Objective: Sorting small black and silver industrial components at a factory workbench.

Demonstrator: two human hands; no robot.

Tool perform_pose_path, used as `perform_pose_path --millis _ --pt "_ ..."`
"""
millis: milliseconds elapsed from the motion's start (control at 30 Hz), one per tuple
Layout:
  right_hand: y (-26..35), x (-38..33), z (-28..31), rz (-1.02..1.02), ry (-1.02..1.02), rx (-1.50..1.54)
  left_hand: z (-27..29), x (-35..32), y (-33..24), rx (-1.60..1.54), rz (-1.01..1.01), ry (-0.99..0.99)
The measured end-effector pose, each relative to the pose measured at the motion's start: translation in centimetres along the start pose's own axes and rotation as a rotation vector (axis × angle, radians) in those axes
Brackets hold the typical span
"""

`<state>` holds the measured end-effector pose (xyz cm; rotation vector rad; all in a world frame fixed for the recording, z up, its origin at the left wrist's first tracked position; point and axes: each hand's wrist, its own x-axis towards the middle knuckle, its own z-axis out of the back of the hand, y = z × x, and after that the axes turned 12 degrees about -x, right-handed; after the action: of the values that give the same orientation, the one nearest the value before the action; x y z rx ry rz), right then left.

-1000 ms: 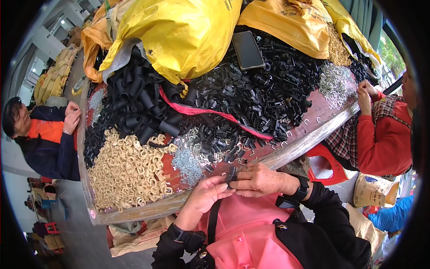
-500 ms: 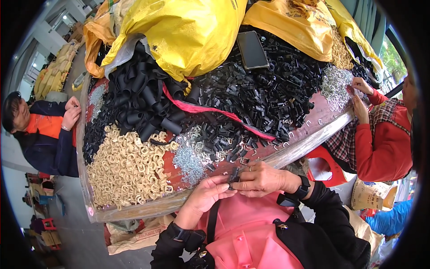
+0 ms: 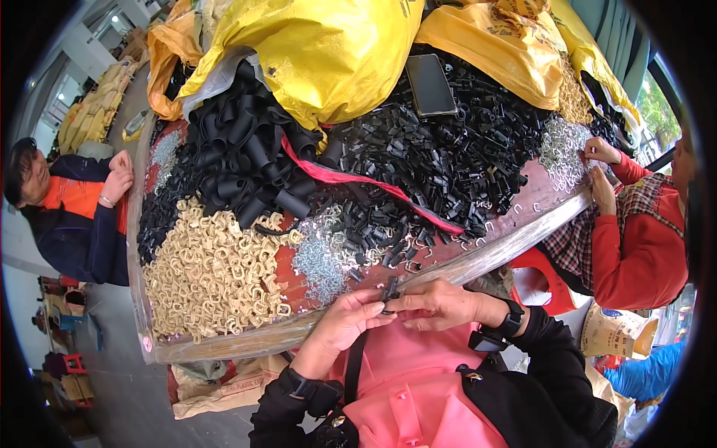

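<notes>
Just past the table's near edge, above my pink apron, my left hand (image 3: 351, 315) pinches a small black plastic part (image 3: 390, 288) between thumb and fingers. My right hand (image 3: 433, 304) meets it from the other side, its fingertips closed against the same part. Whatever else sits between the right fingertips is too small to make out. Beyond my hands lie a pile of small silvery metal pieces (image 3: 320, 257) and scattered black plastic parts (image 3: 373, 237). Left of these is a heap of beige plastic loops (image 3: 213, 280).
The table (image 3: 246, 345) has a worn wooden rim. Black tubes (image 3: 246, 142), a red strip (image 3: 336, 176), a phone (image 3: 431, 84) and a yellow sack (image 3: 328, 60) lie farther back. One person (image 3: 71, 209) works at the left, another (image 3: 635, 216) at the right by metal hooks (image 3: 562, 153).
The view has shifted slightly. My hands stay together at the black part, and my right fingers have flattened and straightened a little. The person at the right has moved their hands slightly.
</notes>
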<state>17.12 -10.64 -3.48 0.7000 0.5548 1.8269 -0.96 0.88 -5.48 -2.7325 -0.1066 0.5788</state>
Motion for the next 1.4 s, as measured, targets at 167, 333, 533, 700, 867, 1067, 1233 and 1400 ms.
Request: perform_pose_path --millis 167,333,533,700,867,1067,1233,1400 --pt "-0.4 -0.6 -0.2 -0.169 0.046 0.297 0.2 -0.1 0.3 0.001 -0.022 -0.007" --pt "-0.2 -0.6 -0.1 -0.126 -0.003 0.239 0.4 0.0 0.5 -0.033 -0.051 -0.008" --pt "-0.2 -0.1 -0.7 0.066 -0.195 -0.066 0.4 0.1 0.8 -0.045 -0.079 -0.043" --pt "0.4 0.2 -0.7 0.06 -0.159 -0.288 0.5 0.1 0.7 -0.032 -0.065 -0.068" --pt "0.8 0.5 -0.8 -0.082 -0.137 -0.17 0.2 0.3 0.6 -0.031 -0.045 -0.04" --pt "0.7 0.5 -0.2 -0.189 -0.077 0.048 0.2 0.3 0.5 -0.044 -0.038 -0.042" --pt "-0.5 0.3 -0.7 -0.036 -0.151 0.109 0.3 0.4 0.3 -0.06 -0.022 -0.044" --pt "-1.1 1.0 0.0 0.164 -0.151 -0.201 0.4 0.5 0.4 -0.023 -0.019 -0.052"
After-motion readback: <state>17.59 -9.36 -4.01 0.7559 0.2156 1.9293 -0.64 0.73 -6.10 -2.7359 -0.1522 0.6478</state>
